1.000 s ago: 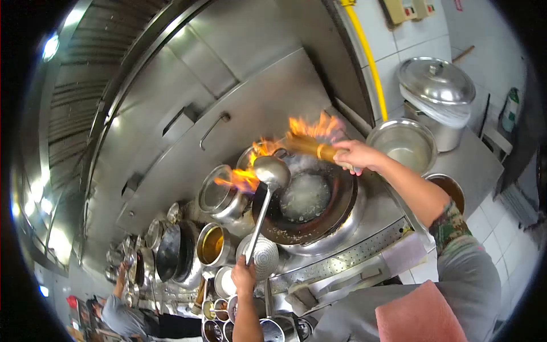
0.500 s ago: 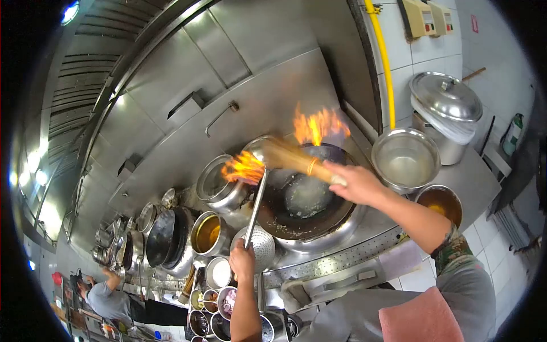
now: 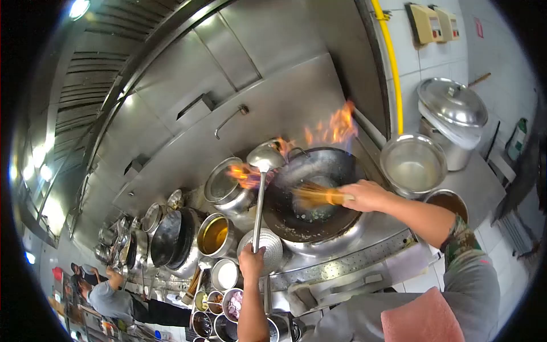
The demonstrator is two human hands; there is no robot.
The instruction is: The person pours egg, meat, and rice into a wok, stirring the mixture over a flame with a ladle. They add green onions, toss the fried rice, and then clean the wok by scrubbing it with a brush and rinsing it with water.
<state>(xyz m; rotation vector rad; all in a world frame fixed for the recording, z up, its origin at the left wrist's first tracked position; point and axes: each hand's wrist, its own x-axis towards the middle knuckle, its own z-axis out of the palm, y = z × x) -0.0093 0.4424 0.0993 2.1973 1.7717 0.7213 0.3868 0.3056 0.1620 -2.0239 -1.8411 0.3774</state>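
My right hand (image 3: 364, 195) is closed round the bound end of a bamboo wok brush (image 3: 317, 196). The blurred bristles reach down into a dark wok (image 3: 333, 162), where a little liquid and pale foam lie at the bottom. In my left hand (image 3: 251, 263) is the long metal handle of a ladle (image 3: 258, 208). Its bowl hangs beyond the wok's left rim, close to the flames (image 3: 248, 174). Taller flames (image 3: 337, 126) rise behind the wok. A perforated strainer (image 3: 268, 251) lies just beside my left hand.
Left of the wok stand a pot of yellow-brown oil (image 3: 215, 235), a lidded pot (image 3: 223, 183) and several small ingredient bowls (image 3: 233, 304). To the right are a metal basin (image 3: 413, 164) and a covered stockpot (image 3: 453, 105). Other people (image 3: 108, 297) are at the far left.
My right hand has brought the brush down from above the wok's far left rim into the wok. The ladle's bowl now shows clearly. The view has shifted slightly.
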